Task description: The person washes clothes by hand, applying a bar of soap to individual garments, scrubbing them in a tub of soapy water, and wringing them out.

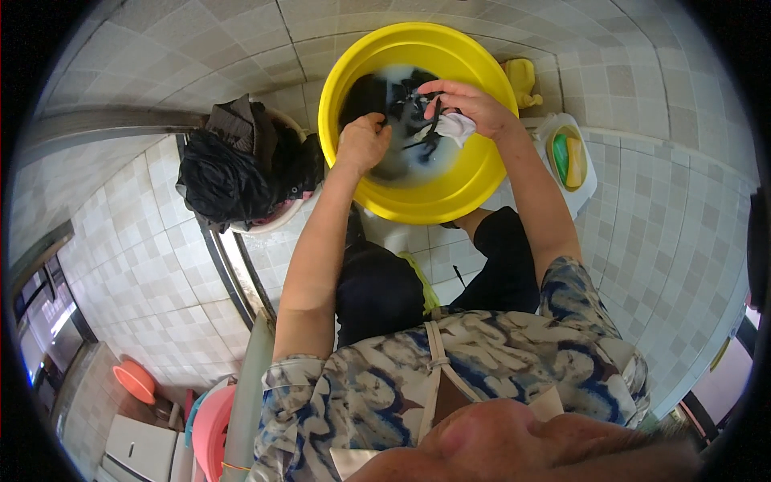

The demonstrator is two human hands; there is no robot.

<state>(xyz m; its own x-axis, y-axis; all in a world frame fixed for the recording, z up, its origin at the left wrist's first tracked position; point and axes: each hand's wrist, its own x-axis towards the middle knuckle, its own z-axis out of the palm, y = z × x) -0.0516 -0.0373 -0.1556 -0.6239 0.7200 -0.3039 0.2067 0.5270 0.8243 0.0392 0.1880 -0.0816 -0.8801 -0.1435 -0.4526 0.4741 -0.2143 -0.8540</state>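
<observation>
A large yellow basin [418, 210] holds cloudy, soapy water with a dark garment [363, 103] soaking in it. My left hand [365, 143] is at the basin's left side, its fingers curled down onto the dark cloth; what lies under the fingertips is partly hidden. Over the right half of the water, my right hand [474, 108] has its fingers bent around a black strap-like strip. A white cloth [456, 128] hangs just below that palm, beside the strip. Whether the strip and the white cloth are one piece, I cannot tell.
Dark clothes [229, 169] heap over a tub on the left. At right, a white stool [580, 189] bears a dish with a green and yellow item [568, 161]. A yellow cloth [522, 80] hangs behind the basin. Pink basins [213, 434] stand at lower left.
</observation>
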